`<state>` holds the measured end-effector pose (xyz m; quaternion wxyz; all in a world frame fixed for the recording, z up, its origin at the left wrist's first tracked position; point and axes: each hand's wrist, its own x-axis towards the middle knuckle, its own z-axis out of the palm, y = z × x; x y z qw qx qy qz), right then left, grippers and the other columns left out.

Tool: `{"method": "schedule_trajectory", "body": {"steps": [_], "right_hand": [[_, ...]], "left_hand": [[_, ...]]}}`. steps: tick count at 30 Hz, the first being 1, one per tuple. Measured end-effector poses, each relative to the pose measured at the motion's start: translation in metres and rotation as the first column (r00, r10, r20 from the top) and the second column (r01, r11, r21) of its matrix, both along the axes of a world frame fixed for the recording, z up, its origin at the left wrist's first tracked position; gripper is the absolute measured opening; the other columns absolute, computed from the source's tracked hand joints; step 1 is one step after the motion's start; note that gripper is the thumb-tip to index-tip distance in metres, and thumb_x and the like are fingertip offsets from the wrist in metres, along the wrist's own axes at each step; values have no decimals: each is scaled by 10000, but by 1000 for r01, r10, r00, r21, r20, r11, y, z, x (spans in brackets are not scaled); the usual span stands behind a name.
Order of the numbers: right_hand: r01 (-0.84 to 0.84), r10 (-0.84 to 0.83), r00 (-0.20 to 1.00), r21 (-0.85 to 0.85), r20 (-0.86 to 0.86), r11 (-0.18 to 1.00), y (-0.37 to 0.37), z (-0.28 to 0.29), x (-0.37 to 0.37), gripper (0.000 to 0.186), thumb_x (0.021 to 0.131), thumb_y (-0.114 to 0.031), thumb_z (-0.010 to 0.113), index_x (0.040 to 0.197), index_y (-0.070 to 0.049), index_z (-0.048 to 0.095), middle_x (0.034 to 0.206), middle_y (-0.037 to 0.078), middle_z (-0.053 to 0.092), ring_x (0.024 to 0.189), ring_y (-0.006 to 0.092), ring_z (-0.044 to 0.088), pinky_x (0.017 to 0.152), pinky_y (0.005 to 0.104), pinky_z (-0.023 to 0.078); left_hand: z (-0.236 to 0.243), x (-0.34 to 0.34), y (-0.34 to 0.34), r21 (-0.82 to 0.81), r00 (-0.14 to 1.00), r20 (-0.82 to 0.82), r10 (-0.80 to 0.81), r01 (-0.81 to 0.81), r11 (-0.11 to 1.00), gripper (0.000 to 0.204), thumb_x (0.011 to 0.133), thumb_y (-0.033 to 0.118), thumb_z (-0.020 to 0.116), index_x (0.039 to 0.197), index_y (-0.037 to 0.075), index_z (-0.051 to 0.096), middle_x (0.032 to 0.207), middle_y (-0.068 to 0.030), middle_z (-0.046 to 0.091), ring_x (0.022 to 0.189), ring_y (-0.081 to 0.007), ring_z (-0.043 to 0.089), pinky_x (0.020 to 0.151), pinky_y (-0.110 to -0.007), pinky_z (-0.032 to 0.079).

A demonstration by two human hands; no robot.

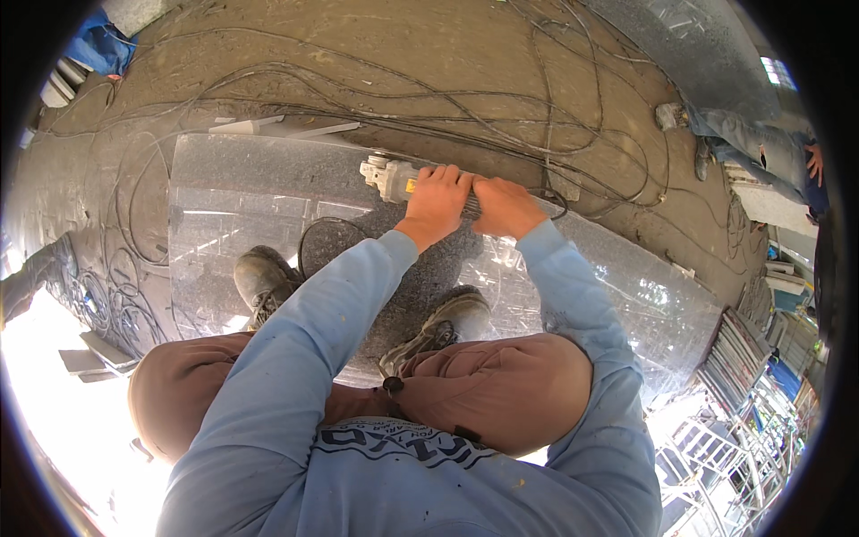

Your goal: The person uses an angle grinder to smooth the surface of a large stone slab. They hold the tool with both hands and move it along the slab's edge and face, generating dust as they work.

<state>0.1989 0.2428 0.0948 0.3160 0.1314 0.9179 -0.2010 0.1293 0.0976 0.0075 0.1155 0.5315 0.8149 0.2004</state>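
Both my hands grip a dusty grey angle grinder [386, 181] at the far edge of a large, shiny grey stone slab [233, 192]. My left hand [437, 199] is closed round the body just behind the grinder's head, which points left. Farther back, my right hand [506, 207] is wrapped round the rear end, where a dark cord comes out. The fingers' undersides are hidden, and I cannot make out the disc clearly. I squat on the slab, with my shoes on its surface.
Long dark cables [429, 92] loop over the muddy ground [358, 54] beyond the slab. Light strips [240, 127] lie by its far left edge. Another person's legs [747, 148] are at the far right. Metal frames [716, 456] stand at the near right, and a blue bag [100, 45] lies far left.
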Motion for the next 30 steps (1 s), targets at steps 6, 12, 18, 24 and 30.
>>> {"method": "schedule_trajectory", "body": {"steps": [6, 12, 18, 24, 30], "right_hand": [[-9, 8, 999, -11, -49, 1000, -5, -13, -4, 481, 717, -148, 848, 1134, -6, 652, 1078, 187, 733, 1061, 378, 702, 903, 475, 579], [-2, 2, 1000, -3, -30, 1000, -4, -18, -4, 502, 718, -177, 871, 1136, -5, 653, 1109, 189, 730, 1055, 380, 708, 881, 467, 592], [6, -6, 1000, 25, -8, 1000, 4, 0, 7, 501, 698, -161, 869, 1125, -8, 655, 1035, 182, 744, 1020, 377, 721, 870, 468, 595], [27, -28, 999, 43, 18, 999, 8, 15, 12, 481, 698, -152, 863, 1113, -10, 663, 1018, 176, 748, 1011, 370, 724, 869, 463, 596], [11, -12, 1000, 33, 18, 999, 7, 7, 10, 439, 694, -133, 854, 1076, -17, 671, 1021, 175, 745, 1007, 366, 724, 863, 464, 595]], "left_hand": [[-5, -9, -7, -22, 1000, -17, -16, 16, 1000, 544, 727, 116, 801, 1240, 79, 624, 1094, -86, 622, 1103, -292, 622, 965, -437, 434], [-4, -9, -7, -53, 1000, -19, -15, 14, 998, 557, 721, 134, 816, 1240, 82, 622, 1084, -79, 620, 1101, -284, 623, 955, -430, 439], [2, 6, 5, 20, 1000, -24, -10, 10, 1000, 526, 717, 107, 819, 1210, 94, 634, 1069, -83, 634, 1071, -269, 632, 929, -424, 438], [8, 14, 11, 51, 1000, -5, -7, 7, 999, 572, 708, 113, 810, 1248, 89, 626, 1067, -88, 621, 1071, -286, 629, 944, -430, 439], [6, 11, 9, 58, 1000, -15, -9, 10, 998, 566, 707, 108, 813, 1239, 93, 621, 1072, -88, 616, 1075, -287, 628, 946, -429, 437]]}}
